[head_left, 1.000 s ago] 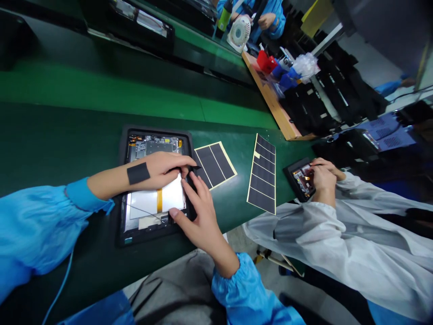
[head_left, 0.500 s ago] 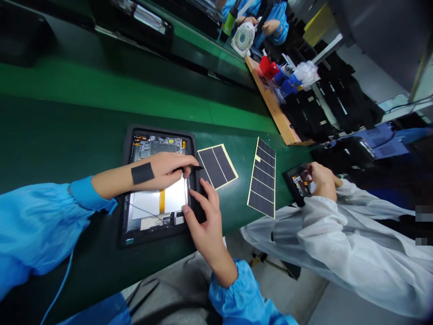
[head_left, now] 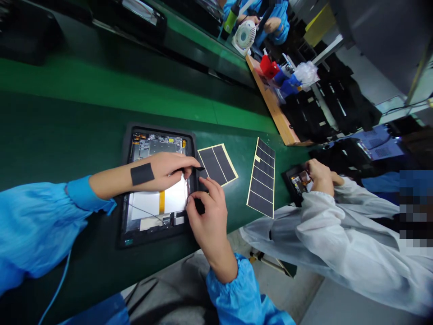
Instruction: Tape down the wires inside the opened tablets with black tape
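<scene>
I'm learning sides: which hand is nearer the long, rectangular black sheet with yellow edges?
Right. The right hand is at the edge of the open black tablet, toward the long sheet; the left hand is farther, across the tablet.

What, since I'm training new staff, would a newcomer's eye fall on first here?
Probably the opened device, bright white within a black frame on the green table, with the left hand over it and the right hand at its edge. Next, perhaps, the black square on the left wrist. Then the two sheets of black strips, lying to the device's right.
</scene>
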Demonstrator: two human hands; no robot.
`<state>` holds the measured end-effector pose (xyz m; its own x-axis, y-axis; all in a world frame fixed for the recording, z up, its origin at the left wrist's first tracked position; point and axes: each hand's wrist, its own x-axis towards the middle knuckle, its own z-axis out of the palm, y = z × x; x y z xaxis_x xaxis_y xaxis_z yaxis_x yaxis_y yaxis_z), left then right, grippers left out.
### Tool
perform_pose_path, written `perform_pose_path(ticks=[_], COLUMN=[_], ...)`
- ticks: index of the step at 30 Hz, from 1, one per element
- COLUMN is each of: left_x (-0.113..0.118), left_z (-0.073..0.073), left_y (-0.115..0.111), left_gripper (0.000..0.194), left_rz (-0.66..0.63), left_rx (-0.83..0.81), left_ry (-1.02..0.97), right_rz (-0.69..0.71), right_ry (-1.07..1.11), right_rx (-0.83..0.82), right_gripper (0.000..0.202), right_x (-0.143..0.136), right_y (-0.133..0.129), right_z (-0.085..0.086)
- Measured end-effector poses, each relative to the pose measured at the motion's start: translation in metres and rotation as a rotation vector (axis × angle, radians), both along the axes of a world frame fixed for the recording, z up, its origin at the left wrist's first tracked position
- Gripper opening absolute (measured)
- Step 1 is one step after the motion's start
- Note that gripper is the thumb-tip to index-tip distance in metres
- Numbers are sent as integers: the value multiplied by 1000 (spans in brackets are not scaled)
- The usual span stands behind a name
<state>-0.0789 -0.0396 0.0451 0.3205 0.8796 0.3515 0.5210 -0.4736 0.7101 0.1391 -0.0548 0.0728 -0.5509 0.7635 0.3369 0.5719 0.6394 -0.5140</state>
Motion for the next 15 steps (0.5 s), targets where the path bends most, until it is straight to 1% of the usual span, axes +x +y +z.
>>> perform_pose_path(ticks=[4, 8, 12, 15], left_x=[1, 1, 2, 2], left_z=[1, 3, 5, 9], left_y=[0, -1, -2, -3], left_gripper=[46, 44, 41, 41], left_rz=[12, 47, 114, 137], left_rx=[15, -6, 10, 27], left_ry=[6, 50, 99, 127], right_rz=[-30, -11, 18, 21], right_ry=[71, 104, 135, 143], right_rx=[20, 6, -81, -163], right_gripper=[9, 9, 8, 8], right_x=[-5, -8, -8, -7], right_y=[-3, -3, 1, 6], right_z=[-6, -8, -9, -11])
